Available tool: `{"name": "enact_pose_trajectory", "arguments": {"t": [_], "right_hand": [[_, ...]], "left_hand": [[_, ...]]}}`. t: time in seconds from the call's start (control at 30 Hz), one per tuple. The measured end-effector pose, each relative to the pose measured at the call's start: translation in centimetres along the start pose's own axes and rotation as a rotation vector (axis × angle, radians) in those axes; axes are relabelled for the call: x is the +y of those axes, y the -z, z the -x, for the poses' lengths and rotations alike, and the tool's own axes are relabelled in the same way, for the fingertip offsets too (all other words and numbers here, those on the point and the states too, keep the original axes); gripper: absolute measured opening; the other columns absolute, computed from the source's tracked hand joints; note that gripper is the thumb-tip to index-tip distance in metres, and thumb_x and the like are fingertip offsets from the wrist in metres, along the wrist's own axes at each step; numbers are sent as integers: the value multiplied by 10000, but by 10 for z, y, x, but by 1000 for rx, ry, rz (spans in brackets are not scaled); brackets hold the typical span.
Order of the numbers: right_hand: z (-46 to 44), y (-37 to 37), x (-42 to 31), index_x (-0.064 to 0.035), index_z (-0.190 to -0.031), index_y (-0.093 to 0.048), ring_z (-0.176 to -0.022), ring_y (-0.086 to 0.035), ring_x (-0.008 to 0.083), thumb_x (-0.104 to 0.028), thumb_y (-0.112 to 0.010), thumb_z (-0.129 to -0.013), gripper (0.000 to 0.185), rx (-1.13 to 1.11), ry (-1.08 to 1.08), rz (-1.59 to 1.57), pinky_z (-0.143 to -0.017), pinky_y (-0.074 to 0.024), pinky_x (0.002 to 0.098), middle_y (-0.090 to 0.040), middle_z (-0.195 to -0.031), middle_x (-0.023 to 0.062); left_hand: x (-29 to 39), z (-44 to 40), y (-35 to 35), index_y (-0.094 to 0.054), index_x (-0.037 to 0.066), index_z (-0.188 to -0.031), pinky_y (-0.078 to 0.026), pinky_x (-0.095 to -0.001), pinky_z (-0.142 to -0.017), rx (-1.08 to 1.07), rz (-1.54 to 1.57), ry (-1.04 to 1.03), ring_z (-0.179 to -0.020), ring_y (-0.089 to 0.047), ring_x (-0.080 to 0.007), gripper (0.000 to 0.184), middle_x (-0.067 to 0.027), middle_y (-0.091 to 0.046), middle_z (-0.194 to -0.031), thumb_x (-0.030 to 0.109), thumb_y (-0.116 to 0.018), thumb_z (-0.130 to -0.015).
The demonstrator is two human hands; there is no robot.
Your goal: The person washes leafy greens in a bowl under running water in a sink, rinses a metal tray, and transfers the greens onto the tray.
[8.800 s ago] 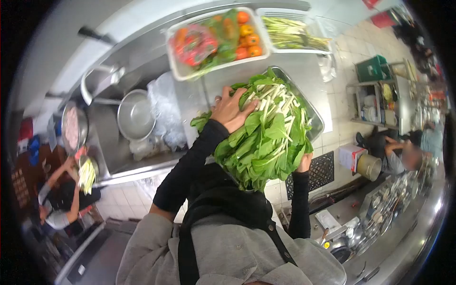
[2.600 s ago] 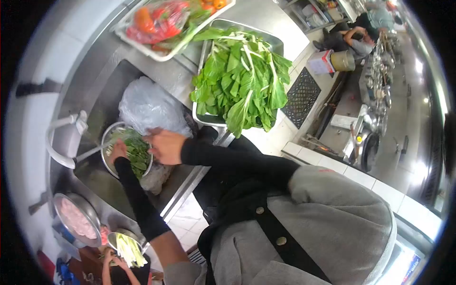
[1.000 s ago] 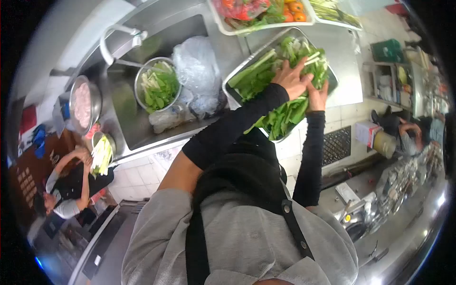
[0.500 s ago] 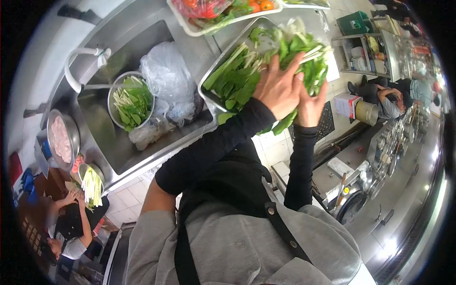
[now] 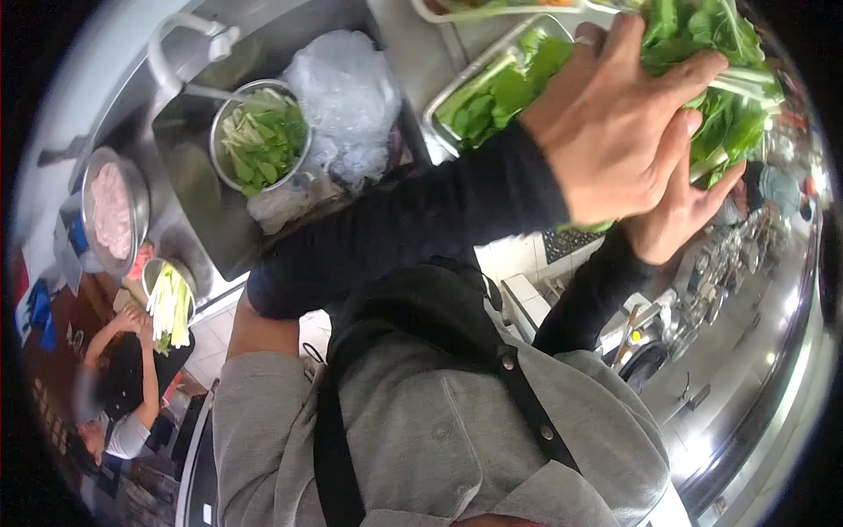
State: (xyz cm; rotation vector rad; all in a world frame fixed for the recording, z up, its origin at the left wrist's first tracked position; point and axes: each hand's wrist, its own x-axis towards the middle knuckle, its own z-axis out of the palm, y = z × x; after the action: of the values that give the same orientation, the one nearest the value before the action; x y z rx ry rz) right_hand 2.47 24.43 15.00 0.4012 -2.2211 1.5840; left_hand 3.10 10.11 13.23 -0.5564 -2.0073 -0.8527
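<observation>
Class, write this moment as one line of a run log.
left hand: holding white-stemmed leafy greens | right hand: holding same bunch | rectangular metal tray: more greens inside | round metal pot: in steel sink, greens inside

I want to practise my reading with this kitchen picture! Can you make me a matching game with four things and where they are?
Things
1. pot
2. leafy bunch
3. pink food
4. plastic bag

Places and states
A. held up by the left hand and right hand
B. in the sink, see-through
C. in a metal bowl beside the sink
D. in the sink, with cut greens inside

Right pairs
1-D: pot
2-A: leafy bunch
3-C: pink food
4-B: plastic bag
</observation>
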Motion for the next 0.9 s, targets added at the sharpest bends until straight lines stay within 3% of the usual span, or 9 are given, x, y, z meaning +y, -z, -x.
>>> {"name": "enact_pose_trajectory", "arguments": {"t": [0.07,0.13,0.3,0.37,0.43,0.5,0.63,0.7,0.9], "right_hand": [[31,-34,-21,44,-1445,-239,-1201,-492,253,22,-673,-832,751,-40,-37,-40,-1053,-383,400,-433,-1389,219],[63,-77,-36,11,-1475,-181,-1273,-420,296,-5,-732,-788,881,-63,-91,-214,-1061,-369,445,-347,-1449,230],[147,-199,-43,43,-1386,-338,-1146,-501,311,-8,-755,-678,823,-412,-128,-243,-987,-407,406,-481,-1240,207],[187,-260,-16,46,-1306,-417,-1119,-488,357,-24,-763,-659,737,-549,-245,-339,-982,-382,417,-489,-1173,214],[240,-327,34,53,-1344,-367,-1112,-467,417,-111,-766,-684,789,-638,-123,-249,-981,-385,443,-464,-1181,268],[281,-393,74,66,-1366,-328,-1098,-472,436,-161,-769,-678,848,-749,-244,-175,-962,-408,450,-451,-1164,291],[334,-519,164,22,-1384,-360,-1168,-488,456,-386,-774,-692,904,-1010,-510,88,-988,-418,435,-453,-1287,337],[365,-568,236,-20,-1432,-321,-1265,-416,442,-423,-758,-700,943,-1067,-437,32,-1023,-399,425,-376,-1379,340],[381,-531,250,-162,-1520,-107,-1374,-205,503,-299,-772,-722,1048,-1143,-304,231,-1057,-356,508,-37,-1541,286]], "left_hand": [[-4,21,54,-509,-133,-1157,-446,-597,-821,-48,21,102,-1070,-436,-587,360,-349,-357,-1357,121,-463,-906],[2,51,99,-477,6,-1303,-427,-492,-904,-47,47,413,-1065,-494,-457,408,-291,-442,-1274,185,-456,-937],[-6,152,194,-424,54,-1405,-345,-430,-1031,-108,-237,866,-1189,-473,-396,469,-250,-488,-1284,270,-372,-992],[-27,210,212,-412,78,-1420,-353,-433,-1013,-54,-315,1045,-1172,-479,-396,471,-255,-522,-1227,284,-365,-999],[-61,280,227,-411,136,-1432,-367,-430,-992,17,-284,1246,-1147,-498,-391,470,-269,-531,-1207,311,-387,-997],[-107,347,238,-414,174,-1429,-353,-477,-1013,20,-294,1392,-1126,-487,-486,465,-335,-475,-1282,290,-402,-979],[-224,479,243,-396,222,-1448,-377,-474,-982,-94,-332,1668,-1145,-498,-462,501,-268,-498,-1316,410,-371,-984],[-277,547,242,-338,235,-1477,-382,-461,-977,-252,-256,1783,-1150,-501,-449,541,-230,-501,-1342,471,-348,-991],[-296,555,262,-65,257,-1525,-311,-505,-1131,-591,126,1956,-1409,-212,-377,786,-173,-50,-1568,468,-538,-934]]}}
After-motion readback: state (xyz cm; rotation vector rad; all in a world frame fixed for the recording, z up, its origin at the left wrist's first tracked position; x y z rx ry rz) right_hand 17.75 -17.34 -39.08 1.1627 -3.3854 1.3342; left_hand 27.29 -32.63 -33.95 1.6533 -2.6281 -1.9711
